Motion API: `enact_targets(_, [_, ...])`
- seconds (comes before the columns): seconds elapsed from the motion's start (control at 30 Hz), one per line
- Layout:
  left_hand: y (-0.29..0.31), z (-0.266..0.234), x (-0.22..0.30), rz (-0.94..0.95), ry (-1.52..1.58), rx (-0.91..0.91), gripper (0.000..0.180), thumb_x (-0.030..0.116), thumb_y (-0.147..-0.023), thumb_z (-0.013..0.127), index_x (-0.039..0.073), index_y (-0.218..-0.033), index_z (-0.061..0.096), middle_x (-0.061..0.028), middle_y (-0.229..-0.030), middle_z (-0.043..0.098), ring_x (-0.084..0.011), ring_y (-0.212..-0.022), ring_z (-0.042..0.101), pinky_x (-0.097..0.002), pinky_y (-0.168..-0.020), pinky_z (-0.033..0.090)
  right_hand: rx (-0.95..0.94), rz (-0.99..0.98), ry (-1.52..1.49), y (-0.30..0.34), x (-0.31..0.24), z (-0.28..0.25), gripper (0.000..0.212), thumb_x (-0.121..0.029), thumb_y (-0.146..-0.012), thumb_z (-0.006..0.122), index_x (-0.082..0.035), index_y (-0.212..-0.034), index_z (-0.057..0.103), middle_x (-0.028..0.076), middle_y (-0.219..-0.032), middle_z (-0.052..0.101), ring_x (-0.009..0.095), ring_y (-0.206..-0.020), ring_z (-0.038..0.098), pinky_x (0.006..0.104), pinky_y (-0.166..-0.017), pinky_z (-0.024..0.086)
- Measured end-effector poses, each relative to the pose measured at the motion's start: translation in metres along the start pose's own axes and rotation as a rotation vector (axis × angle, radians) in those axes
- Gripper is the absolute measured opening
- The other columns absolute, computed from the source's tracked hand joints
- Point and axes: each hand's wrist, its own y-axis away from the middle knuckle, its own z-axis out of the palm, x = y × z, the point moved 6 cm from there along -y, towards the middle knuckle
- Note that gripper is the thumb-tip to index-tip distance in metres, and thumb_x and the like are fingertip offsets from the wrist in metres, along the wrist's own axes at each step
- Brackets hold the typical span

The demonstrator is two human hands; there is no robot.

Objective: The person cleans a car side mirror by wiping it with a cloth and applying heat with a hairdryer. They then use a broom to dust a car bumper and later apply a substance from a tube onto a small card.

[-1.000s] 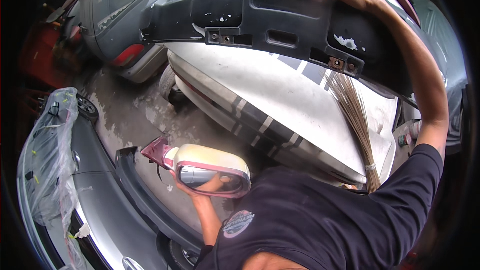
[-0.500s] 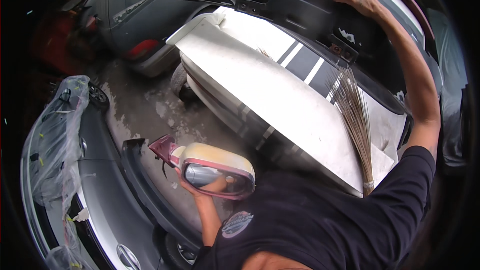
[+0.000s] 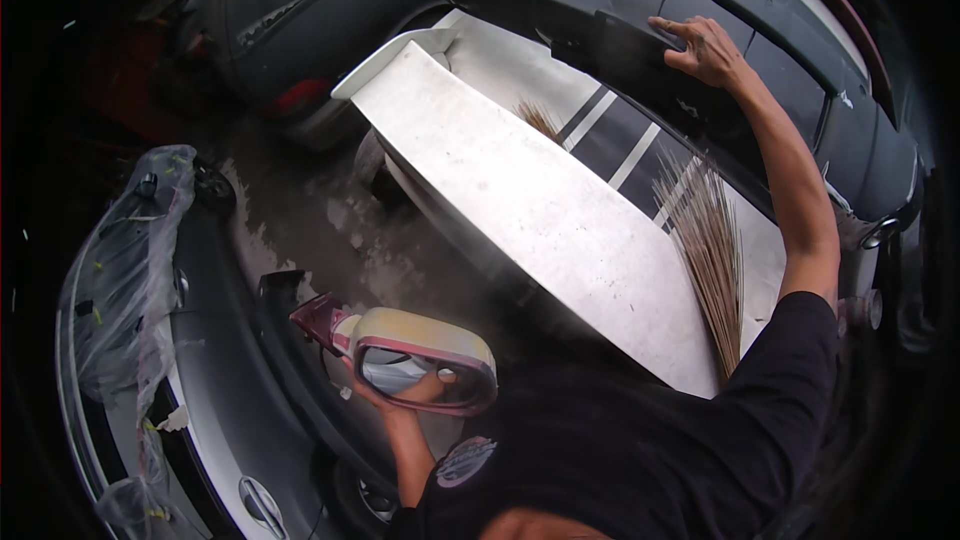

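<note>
My left hand (image 3: 376,397) holds a car side mirror (image 3: 425,328) from below, its fingers partly hidden behind the housing. That housing is yellowish-white with a reddish rim and a dark red mounting base. My right hand (image 3: 706,53) is raised over a large black bumper (image 3: 620,5), fingers apart with nothing in them. The bumper lies across the far part of a white car body with dark stripes (image 3: 632,145). Whether the fingertips touch the bumper I cannot tell.
A stick broom (image 3: 708,270) lies on the white panel (image 3: 510,180) near my right arm. At left stands a dark grey car (image 3: 230,370) with plastic sheeting (image 3: 130,290). Another dark car (image 3: 310,10) is at the far left. Between them shows patchy floor (image 3: 300,210).
My right hand has let go of the bumper's edge and opened. The bumper has turned from a tilted position to lie over the striped body. The mirror stays in my left hand.
</note>
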Motion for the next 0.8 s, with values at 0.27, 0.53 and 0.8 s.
enact_targets(0.27, [0.005, -0.011, 0.005, 0.187, -0.337, 0.044, 0.079, 0.065, -0.101, 0.04, 0.001, -0.148, 0.046, -0.0182, -0.148, 0.05, -0.0355, -0.133, 0.051, -0.0507, -0.112, 0.04, -0.027, -0.027, 0.134, 0.021, 0.025, 0.063, 0.063, -0.037, -0.077, 0.059, -0.012, -0.134, 0.067, 0.027, -0.076, 0.064, 0.04, -0.076, 0.065, 0.045, -0.079, 0.052])
enact_targets(0.53, [0.007, 0.0, 0.014, 0.33, -0.595, 0.113, 0.079, 0.064, -0.102, 0.039, 0.001, -0.149, 0.044, -0.0181, -0.149, 0.049, -0.0349, -0.135, 0.05, -0.0504, -0.113, 0.04, -0.049, -0.021, 0.093, 0.045, 0.052, 0.089, 0.062, -0.038, -0.08, 0.063, -0.013, -0.136, 0.066, 0.025, -0.079, 0.065, 0.04, -0.082, 0.064, 0.0479, -0.082, 0.049])
enact_targets(0.8, [0.015, 0.01, 0.03, 0.386, -0.64, 0.193, 0.078, 0.063, -0.102, 0.039, 0.002, -0.15, 0.044, -0.0178, -0.15, 0.048, -0.0343, -0.136, 0.049, -0.0501, -0.114, 0.04, -0.041, -0.087, 0.094, 0.023, 0.046, 0.115, 0.064, -0.051, -0.085, 0.06, -0.016, -0.138, 0.064, 0.02, -0.076, 0.067, 0.036, -0.078, 0.067, 0.0427, -0.076, 0.052])
